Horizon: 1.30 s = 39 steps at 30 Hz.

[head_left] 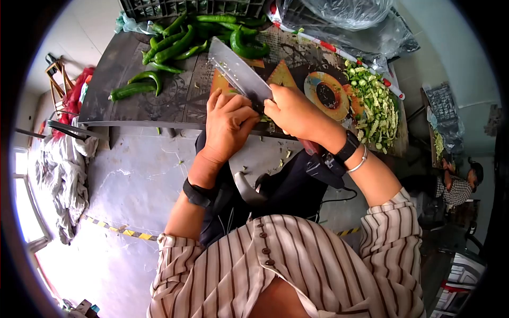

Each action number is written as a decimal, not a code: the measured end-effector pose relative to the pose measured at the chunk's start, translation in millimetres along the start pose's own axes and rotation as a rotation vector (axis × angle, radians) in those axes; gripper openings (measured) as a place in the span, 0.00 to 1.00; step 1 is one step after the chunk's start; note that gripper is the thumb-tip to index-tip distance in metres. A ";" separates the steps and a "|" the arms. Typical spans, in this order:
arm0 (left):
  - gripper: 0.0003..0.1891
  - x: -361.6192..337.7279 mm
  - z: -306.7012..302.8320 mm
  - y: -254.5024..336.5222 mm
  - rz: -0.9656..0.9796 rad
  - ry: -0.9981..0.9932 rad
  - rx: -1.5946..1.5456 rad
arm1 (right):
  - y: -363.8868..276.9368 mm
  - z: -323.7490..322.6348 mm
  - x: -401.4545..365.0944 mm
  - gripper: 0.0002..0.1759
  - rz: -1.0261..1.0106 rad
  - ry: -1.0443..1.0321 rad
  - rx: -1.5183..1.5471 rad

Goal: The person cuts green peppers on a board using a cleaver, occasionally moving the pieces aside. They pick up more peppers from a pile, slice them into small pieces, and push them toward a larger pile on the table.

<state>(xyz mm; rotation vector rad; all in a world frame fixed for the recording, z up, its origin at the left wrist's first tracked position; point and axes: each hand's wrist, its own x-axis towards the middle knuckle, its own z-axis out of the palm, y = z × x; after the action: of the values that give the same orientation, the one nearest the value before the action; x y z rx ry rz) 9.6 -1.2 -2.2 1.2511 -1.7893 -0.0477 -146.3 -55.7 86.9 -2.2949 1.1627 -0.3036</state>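
Note:
A broad-bladed cleaver is gripped in my right hand, its blade slanting up and left over the dark table. Just left of the blade, my left hand is closed, fingers curled and bunched at the table's near edge. Whatever those fingers hold is hidden; small green bits show beside them. Whole green chili peppers lie heaped at the back left, with a couple nearer the left side. Chopped green pepper is piled at the table's right end.
A black crate and clear plastic bags stand at the back. A red-and-white strip runs along the table's right side. Grey cloth hangs at left. Another person is at far right.

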 end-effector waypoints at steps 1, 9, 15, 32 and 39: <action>0.03 0.1 1.0 1.8 -0.007 0.018 -0.003 | 2.1 -2.2 -2.0 0.13 0.020 0.014 0.038; 0.05 2.4 1.4 2.2 0.025 0.062 -0.045 | -8.1 -20.4 -36.0 0.14 0.076 -0.035 0.039; 0.06 1.6 0.7 1.0 0.030 0.050 -0.049 | -8.9 -19.4 -40.2 0.14 0.019 -0.067 -0.033; 0.04 -3.1 1.5 -7.1 0.028 0.007 -0.114 | 3.5 -3.2 1.6 0.14 0.013 0.013 0.039; 0.06 -1.5 -2.3 -6.2 0.051 0.020 -0.168 | -5.1 -16.6 -31.7 0.14 0.067 -0.013 0.075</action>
<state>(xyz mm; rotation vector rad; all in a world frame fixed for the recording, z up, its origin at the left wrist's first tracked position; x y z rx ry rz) 15.7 -2.0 -4.9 1.0824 -1.7607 -0.1531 -169.0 -34.0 104.8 -2.1854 1.1991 -0.3006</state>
